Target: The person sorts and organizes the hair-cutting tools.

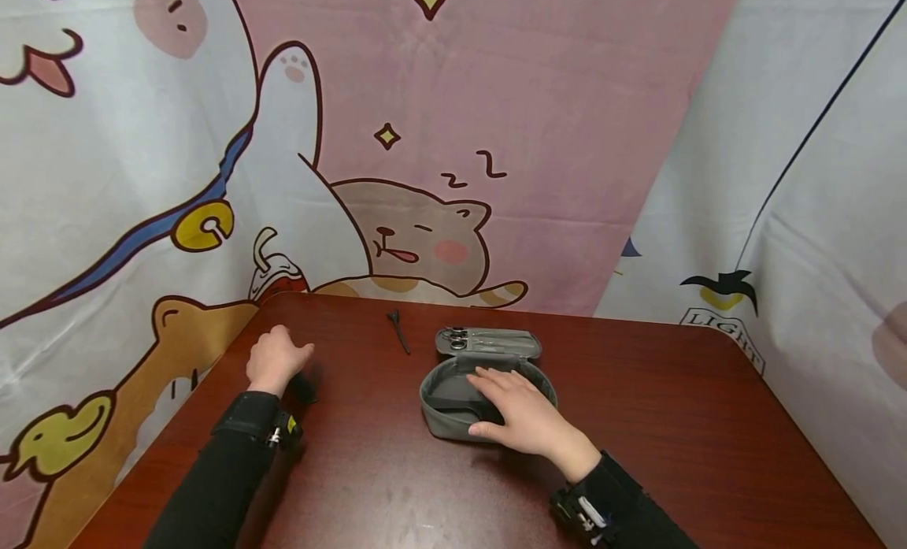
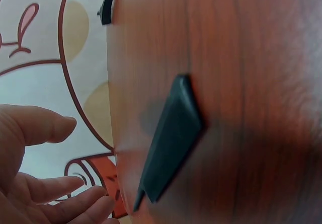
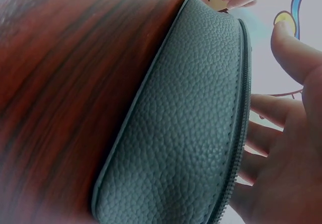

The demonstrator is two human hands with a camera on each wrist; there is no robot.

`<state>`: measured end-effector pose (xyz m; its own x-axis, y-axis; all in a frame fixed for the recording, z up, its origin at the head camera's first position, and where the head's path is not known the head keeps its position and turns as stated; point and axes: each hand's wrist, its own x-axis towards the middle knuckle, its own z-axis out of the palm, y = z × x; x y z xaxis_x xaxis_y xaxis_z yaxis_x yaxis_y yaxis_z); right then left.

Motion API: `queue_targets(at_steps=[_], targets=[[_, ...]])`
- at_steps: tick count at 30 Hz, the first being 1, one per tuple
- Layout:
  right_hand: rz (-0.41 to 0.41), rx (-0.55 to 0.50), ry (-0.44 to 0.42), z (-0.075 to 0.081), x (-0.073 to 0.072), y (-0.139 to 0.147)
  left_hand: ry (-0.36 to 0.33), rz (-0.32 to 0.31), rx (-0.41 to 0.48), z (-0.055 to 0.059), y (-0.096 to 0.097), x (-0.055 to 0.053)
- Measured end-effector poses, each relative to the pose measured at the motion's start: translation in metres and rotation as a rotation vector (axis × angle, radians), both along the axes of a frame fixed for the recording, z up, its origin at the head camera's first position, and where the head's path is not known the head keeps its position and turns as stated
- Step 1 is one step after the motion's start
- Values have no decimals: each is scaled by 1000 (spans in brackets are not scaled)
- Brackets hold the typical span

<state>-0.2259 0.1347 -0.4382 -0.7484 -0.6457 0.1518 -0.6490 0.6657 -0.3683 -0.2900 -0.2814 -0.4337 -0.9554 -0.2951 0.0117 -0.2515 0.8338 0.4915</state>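
Note:
A grey pebbled zip case (image 1: 442, 427) lies unzipped on the table, its lid (image 1: 524, 344) folded back. Small metal tools with ring handles (image 1: 459, 338) sit in the lid. My right hand (image 1: 520, 411) hovers over the case's opening, fingers extended; in the right wrist view they are behind the zip edge (image 3: 244, 108), and I cannot tell if they touch it. A dark strip (image 1: 453, 406) shows inside. At the left, my left hand (image 1: 276, 360) is above the table with loose fingers, holding nothing. Beside it lies a flat, tapered black piece (image 2: 173, 138), its kind unclear.
A slim dark item with a wider end (image 1: 398, 332) lies towards the back of the brown table (image 1: 638, 439). A cartoon-printed cloth (image 1: 553, 139) hangs behind the table's far edge and along its sides.

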Motion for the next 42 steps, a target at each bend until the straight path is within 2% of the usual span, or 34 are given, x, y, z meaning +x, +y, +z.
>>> queue_targets(at_steps=[11, 19, 30, 39, 42], targets=[[31, -4, 27, 0, 4, -7, -79, 81, 45, -2, -20, -9], [56, 26, 75, -3, 9, -14, -90, 129, 54, -13, -28, -16], [94, 28, 71, -4, 12, -25, -146, 179, 75, -18, -33, -21], [119, 1, 91, 1, 10, -38, -160, 220, 65, -27, -36, -27], [119, 12, 92, 2, 9, -41, -176, 224, 56, -27, -35, -29]])
